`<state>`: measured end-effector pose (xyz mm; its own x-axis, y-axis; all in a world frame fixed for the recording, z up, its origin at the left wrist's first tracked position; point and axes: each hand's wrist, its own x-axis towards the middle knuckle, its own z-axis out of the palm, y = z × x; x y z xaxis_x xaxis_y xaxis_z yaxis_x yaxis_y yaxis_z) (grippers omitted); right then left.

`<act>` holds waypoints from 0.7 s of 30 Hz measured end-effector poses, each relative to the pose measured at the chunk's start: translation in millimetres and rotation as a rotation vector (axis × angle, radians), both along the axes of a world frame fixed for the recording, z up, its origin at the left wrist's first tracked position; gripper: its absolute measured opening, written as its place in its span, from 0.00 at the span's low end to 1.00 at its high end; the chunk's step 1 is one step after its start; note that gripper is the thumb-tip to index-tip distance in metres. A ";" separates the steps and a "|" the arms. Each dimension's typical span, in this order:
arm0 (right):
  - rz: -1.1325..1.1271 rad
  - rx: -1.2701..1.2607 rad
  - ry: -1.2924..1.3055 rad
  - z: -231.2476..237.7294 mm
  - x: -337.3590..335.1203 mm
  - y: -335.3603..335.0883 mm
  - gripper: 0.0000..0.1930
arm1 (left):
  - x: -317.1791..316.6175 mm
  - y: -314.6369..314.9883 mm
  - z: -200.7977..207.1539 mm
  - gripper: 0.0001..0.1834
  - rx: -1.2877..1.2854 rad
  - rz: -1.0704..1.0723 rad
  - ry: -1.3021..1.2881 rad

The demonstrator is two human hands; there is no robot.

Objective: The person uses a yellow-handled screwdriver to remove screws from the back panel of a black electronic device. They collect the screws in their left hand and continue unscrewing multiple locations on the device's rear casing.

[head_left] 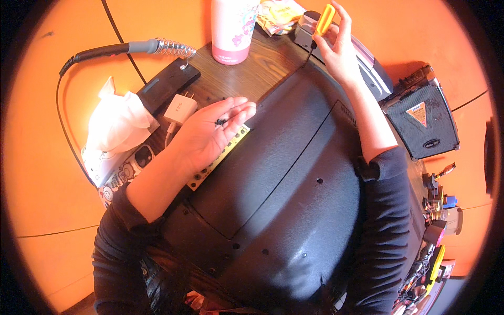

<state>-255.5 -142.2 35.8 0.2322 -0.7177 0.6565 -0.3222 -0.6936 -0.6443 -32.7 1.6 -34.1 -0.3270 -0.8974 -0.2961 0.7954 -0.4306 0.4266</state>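
A dark wooden table (pixel 262 63) stands on an orange floor (pixel 37 173), nearly covered by a large black monitor back (pixel 283 199). The left hand (pixel 210 131) lies open, palm up, with small black screws (pixel 221 122) resting in it above the monitor's left edge. The right hand (pixel 338 50) is closed around a yellow-handled screwdriver (pixel 324 22) at the far edge. A pink cup (pixel 233 29), a white charger (pixel 180 109) and tissues (pixel 118 123) sit nearby.

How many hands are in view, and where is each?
2. The left hand lies palm up over the dark back panel, cupping small black screws. The right hand holds a yellow-handled screwdriver near the panel's far edge.
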 end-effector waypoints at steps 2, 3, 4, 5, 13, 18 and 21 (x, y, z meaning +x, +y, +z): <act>-0.033 0.045 0.013 -0.1 -0.8 0.4 0.36 | -0.8 0.8 0.8 0.13 -0.001 0.004 0.010; -0.159 0.013 0.109 0.1 -2.3 0.9 0.36 | -1.1 1.1 1.3 0.12 0.002 0.009 0.014; -0.287 -0.021 0.204 0.4 -4.0 1.4 0.36 | -1.2 1.4 1.9 0.12 0.008 0.014 0.000; -0.308 -0.031 0.215 0.6 -4.8 1.1 0.36 | -1.6 1.5 2.4 0.12 0.012 0.019 -0.011; -0.220 -0.042 0.200 8.3 -4.0 3.5 0.36 | -2.1 1.8 3.2 0.13 -0.004 0.020 -0.032; -0.264 -0.062 0.140 4.3 -1.9 6.5 0.35 | -2.9 0.6 1.7 0.13 0.007 0.029 -0.063; -0.095 -0.035 0.052 1.3 -0.3 5.6 0.35 | -1.5 -0.1 0.4 0.14 -0.003 0.004 -0.013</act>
